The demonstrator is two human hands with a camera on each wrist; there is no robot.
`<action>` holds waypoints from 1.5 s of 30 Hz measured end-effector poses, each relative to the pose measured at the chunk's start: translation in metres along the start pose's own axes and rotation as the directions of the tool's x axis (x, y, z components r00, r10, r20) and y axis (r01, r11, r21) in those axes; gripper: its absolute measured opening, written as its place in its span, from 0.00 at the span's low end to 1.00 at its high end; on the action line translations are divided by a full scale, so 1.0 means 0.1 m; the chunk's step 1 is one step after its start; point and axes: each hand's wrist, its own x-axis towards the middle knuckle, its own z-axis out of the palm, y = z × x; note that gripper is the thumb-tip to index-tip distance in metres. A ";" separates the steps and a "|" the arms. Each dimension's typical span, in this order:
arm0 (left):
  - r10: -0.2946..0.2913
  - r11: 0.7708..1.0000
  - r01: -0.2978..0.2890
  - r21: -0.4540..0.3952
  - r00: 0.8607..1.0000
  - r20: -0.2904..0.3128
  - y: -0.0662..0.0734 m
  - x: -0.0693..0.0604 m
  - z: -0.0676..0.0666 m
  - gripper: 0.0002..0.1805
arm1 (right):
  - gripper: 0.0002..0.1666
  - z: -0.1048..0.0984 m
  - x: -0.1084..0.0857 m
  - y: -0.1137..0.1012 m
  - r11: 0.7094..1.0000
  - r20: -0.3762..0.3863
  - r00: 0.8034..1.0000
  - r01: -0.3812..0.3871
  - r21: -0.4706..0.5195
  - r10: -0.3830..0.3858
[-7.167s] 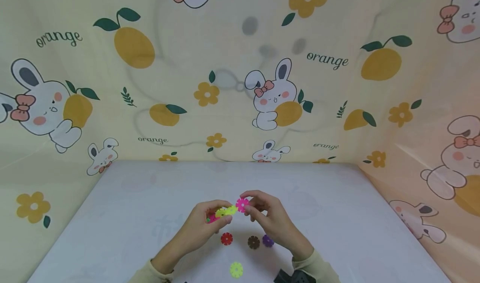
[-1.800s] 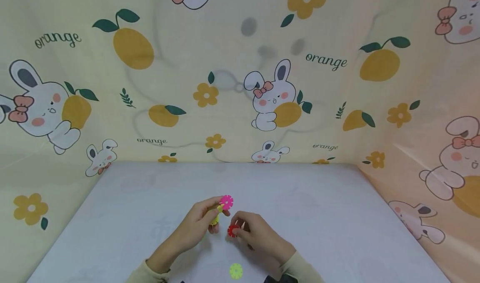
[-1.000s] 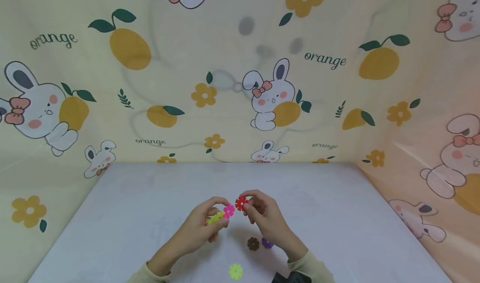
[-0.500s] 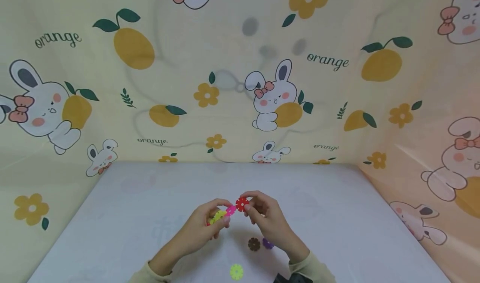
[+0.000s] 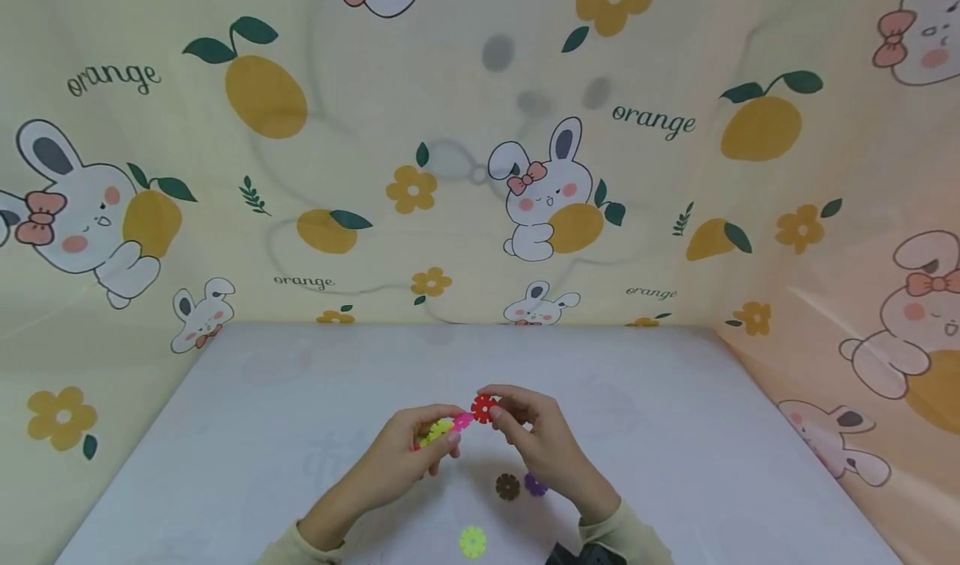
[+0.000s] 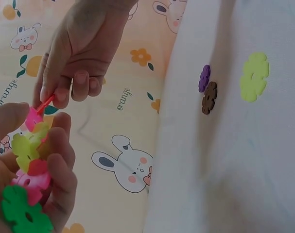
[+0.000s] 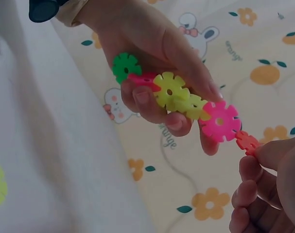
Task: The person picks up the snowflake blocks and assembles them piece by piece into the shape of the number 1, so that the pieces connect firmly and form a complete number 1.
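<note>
My left hand holds a chain of interlocked snowflake discs between thumb and fingers. In the right wrist view the chain runs from a green disc through a pink-red one and yellow discs to a pink disc at its free end. My right hand pinches a red snowflake disc between thumb and index finger. Its edge meets the pink disc's edge, at an angle to it; how deep the notches sit in each other I cannot tell. Both hands are raised above the table.
On the white table lie a brown disc, a purple disc partly behind my right wrist, and a yellow-green disc nearer the front edge. A printed cloth hangs around the table's back and sides.
The pink disc, earlier in my right hand, is now on the chain's end. My right hand has picked the red disc off the table and brought it up against the pink one.
</note>
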 end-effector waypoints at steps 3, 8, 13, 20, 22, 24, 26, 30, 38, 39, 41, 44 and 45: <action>0.021 0.999 -0.021 0.032 1.000 0.000 0.00 0.00 0.00 0.21 | 0.15 -0.02 0.00 -0.02 0.999 0.001 1.000 0.001 -0.036 -0.001; 0.052 0.997 -0.052 0.056 0.999 0.007 0.01 0.01 0.00 0.19 | 0.16 -0.04 -0.01 -0.03 0.997 0.013 1.000 0.009 -0.079 -0.008; 0.059 0.996 -0.061 0.061 0.998 0.022 -0.01 0.02 0.00 0.19 | 0.17 -0.02 -0.03 -0.02 0.995 0.031 0.999 0.030 -0.099 -0.027; 0.072 0.994 -0.075 0.080 0.997 0.038 -0.03 0.01 0.00 0.19 | 0.17 0.02 -0.07 -0.01 0.992 0.028 1.000 0.015 -0.122 -0.012; 0.072 0.994 -0.075 0.084 0.997 0.043 -0.03 0.01 0.00 0.19 | 0.18 0.02 -0.08 -0.01 0.991 0.025 1.000 0.017 -0.133 -0.014; 0.071 0.993 -0.075 0.086 0.996 0.046 -0.03 0.01 0.00 0.19 | 0.18 0.03 -0.08 -0.01 0.990 0.021 1.000 0.020 -0.139 -0.017; 0.073 0.993 -0.077 0.091 0.996 0.050 -0.03 0.01 -0.01 0.18 | 0.18 0.04 -0.08 -0.02 0.990 0.021 1.000 0.024 -0.136 -0.021; 0.067 0.994 -0.072 0.088 0.996 0.054 -0.03 0.01 -0.01 0.18 | 0.18 0.07 -0.06 -0.02 0.992 0.026 0.999 0.027 -0.125 -0.024; 0.056 0.995 -0.060 0.080 0.997 0.051 0.00 -0.02 -0.02 0.17 | 0.18 0.11 -0.06 -0.01 0.993 0.013 0.999 0.051 -0.104 -0.050; 0.056 0.995 -0.060 0.079 0.997 0.050 0.00 -0.03 -0.02 0.17 | 0.18 0.11 -0.06 0.00 0.993 0.011 0.999 0.054 -0.101 -0.054; 0.057 0.995 -0.061 0.077 0.997 0.049 0.01 -0.03 -0.02 0.17 | 0.18 0.12 -0.06 0.00 0.994 0.011 0.998 0.058 -0.098 -0.057; 0.056 0.996 -0.060 0.073 0.997 0.051 0.00 -0.03 -0.02 0.17 | 0.18 0.12 -0.05 0.00 0.993 0.016 0.998 0.055 -0.100 -0.054; 0.055 0.996 -0.058 0.070 0.997 0.051 0.00 -0.02 -0.02 0.17 | 0.18 0.11 -0.05 0.00 0.993 0.021 0.999 0.053 -0.105 -0.051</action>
